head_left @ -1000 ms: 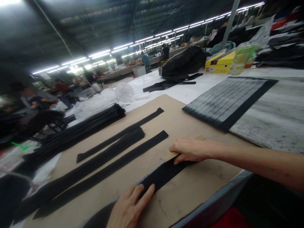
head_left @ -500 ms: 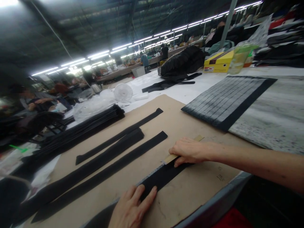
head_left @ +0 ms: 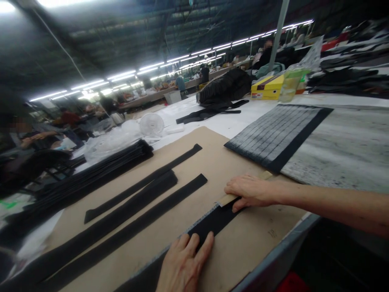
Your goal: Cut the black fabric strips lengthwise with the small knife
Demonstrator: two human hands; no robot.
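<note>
On the brown board lies a long black fabric strip (head_left: 202,224) with a narrow speckled grey line along its far edge. My left hand (head_left: 185,259) rests on this strip, fingers spread and holding nothing. Farther along it, my right hand (head_left: 252,190) is closed around a flat tan stick (head_left: 227,200), whose near end touches the strip's far edge. My palm hides the stick's middle; the other end (head_left: 266,175) shows beyond my knuckles. Three more black strips lie to the left: a near one (head_left: 152,215), a thicker one (head_left: 136,197) and a thin one (head_left: 146,181).
The brown board (head_left: 209,140) covers part of a white table. A stack of black strips (head_left: 100,174) lies at left. At right is a grey-and-black striped sheet (head_left: 273,134). Farther back are a round fan (head_left: 152,124), a yellow box (head_left: 267,87), a jug (head_left: 290,86) and black fabric pieces (head_left: 226,86).
Both hands have shifted rightward along the black strip, the tan stick travelling with my right hand. A longer stretch of the speckled edge shows between them. The camera view has turned slightly.
</note>
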